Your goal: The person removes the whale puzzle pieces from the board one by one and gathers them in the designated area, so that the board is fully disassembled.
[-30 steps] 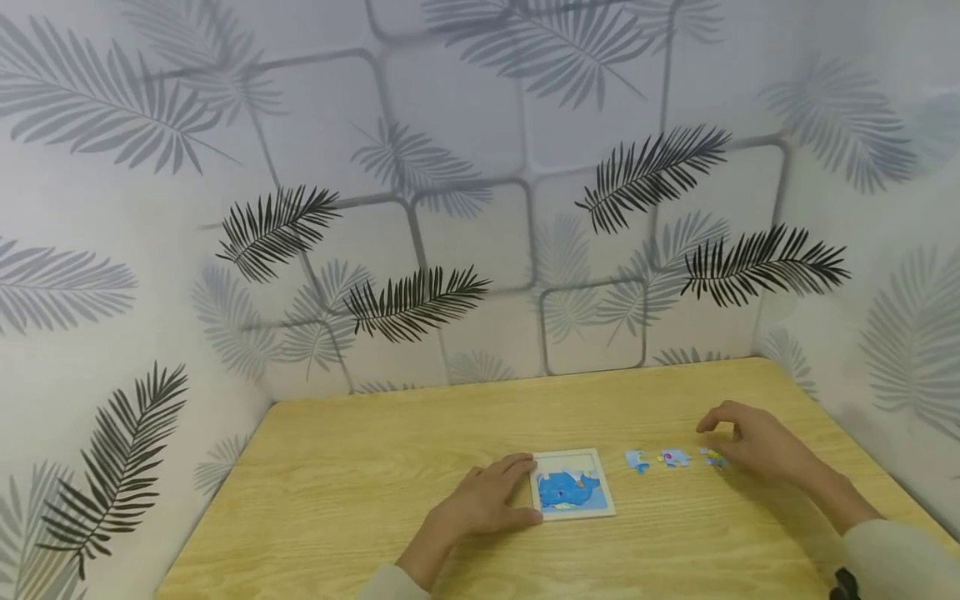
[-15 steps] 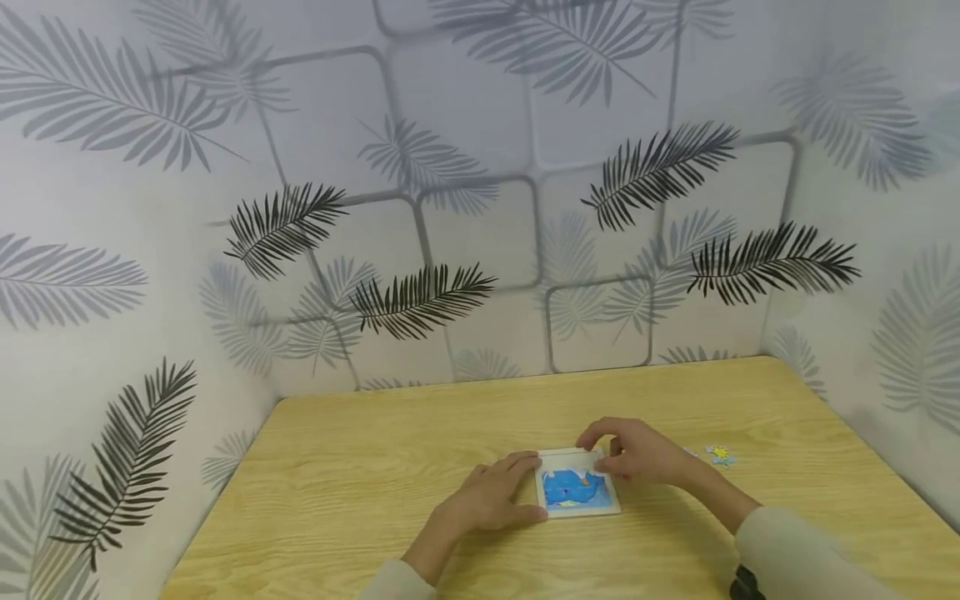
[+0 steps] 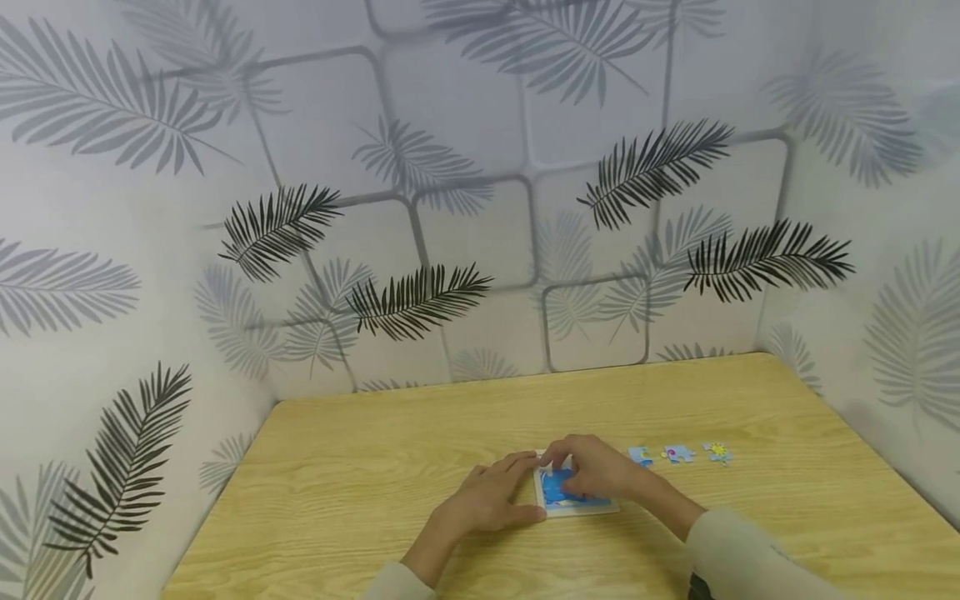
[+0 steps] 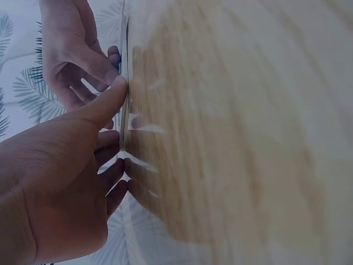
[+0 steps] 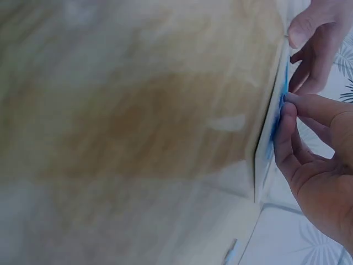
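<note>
A square jigsaw puzzle board [image 3: 580,511], pale-rimmed with a blue whale picture, lies flat on the table. My left hand [image 3: 483,496] rests against its left side, the thumb at the near corner and straight fingers at the far one. Over the picture's upper left is my right hand [image 3: 596,468], fingertips down at the surface. In the right wrist view the right hand [image 5: 322,143] has thumb and finger tips close together at the board [image 5: 268,135], pinching what seems a small puzzle piece, almost entirely hidden.
Three loose pieces lie in a row right of the board: a blue one [image 3: 641,456] partly behind the right hand, a blue one with a pink spot [image 3: 678,453], and one with a yellow sun [image 3: 717,452]. Behind the wooden table [image 3: 375,467] stands a leaf-patterned wall [image 3: 480,250].
My right hand has come left from above the loose pieces, reaching the board's right edge, then its upper left part. The left hand stays at the board's left side.
</note>
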### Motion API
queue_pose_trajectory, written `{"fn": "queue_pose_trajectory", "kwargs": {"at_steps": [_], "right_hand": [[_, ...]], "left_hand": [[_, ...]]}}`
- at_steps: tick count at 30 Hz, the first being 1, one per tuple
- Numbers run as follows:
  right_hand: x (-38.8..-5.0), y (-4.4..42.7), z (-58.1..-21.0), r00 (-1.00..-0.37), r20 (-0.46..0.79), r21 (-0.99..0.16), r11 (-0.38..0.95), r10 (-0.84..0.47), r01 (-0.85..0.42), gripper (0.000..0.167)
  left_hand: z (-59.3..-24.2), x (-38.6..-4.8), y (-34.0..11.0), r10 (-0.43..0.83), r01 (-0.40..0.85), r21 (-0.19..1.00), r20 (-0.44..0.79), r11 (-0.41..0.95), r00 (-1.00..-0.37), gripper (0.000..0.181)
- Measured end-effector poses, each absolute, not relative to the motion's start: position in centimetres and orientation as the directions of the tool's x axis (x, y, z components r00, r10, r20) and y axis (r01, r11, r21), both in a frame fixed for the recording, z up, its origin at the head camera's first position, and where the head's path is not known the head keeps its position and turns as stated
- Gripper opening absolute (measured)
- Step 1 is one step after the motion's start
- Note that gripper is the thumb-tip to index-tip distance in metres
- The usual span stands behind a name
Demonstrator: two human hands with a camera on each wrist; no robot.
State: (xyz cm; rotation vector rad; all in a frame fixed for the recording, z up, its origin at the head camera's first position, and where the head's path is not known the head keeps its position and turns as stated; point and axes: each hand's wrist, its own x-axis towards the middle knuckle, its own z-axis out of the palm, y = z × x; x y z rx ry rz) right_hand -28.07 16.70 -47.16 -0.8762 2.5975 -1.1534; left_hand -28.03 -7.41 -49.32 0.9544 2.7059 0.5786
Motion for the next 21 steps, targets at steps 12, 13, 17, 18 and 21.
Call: {"fn": "queue_pose_trajectory", "kwargs": {"at_steps": [12, 13, 17, 18, 21], "right_hand": [[-27.4, 16.8, -47.9, -0.816, 0.131, -0.721, 0.511, -0.564, -0.469, 0.035], [-27.4, 16.8, -47.9, -0.815, 0.128, -0.726, 0.506, -0.566, -0.466, 0.036], [-27.4, 16.7, -47.8, -0.807, 0.13, -0.742, 0.483, -0.577, -0.465, 0.034], [-27.5, 16.7, -47.8, -0.805, 0.129, -0.743, 0.482, -0.578, -0.465, 0.032], [-27.6, 16.8, -47.9, -0.806, 0.135, -0.728, 0.494, -0.576, -0.475, 0.028]], "left_hand": [[-49.6, -28.1, -7.3, 0.638, 0.558, 0.405, -0.086, 0.724, -0.765, 0.08], [-49.6, -28.0, -7.3, 0.638, 0.558, 0.408, -0.084, 0.723, -0.765, 0.08], [-49.0, -27.5, -7.2, 0.64, 0.561, 0.403, -0.084, 0.723, -0.764, 0.08], [-48.7, -27.4, -7.2, 0.64, 0.562, 0.398, -0.089, 0.725, -0.763, 0.08], [-47.9, -27.0, -7.1, 0.642, 0.567, 0.383, -0.098, 0.729, -0.76, 0.079]]}}
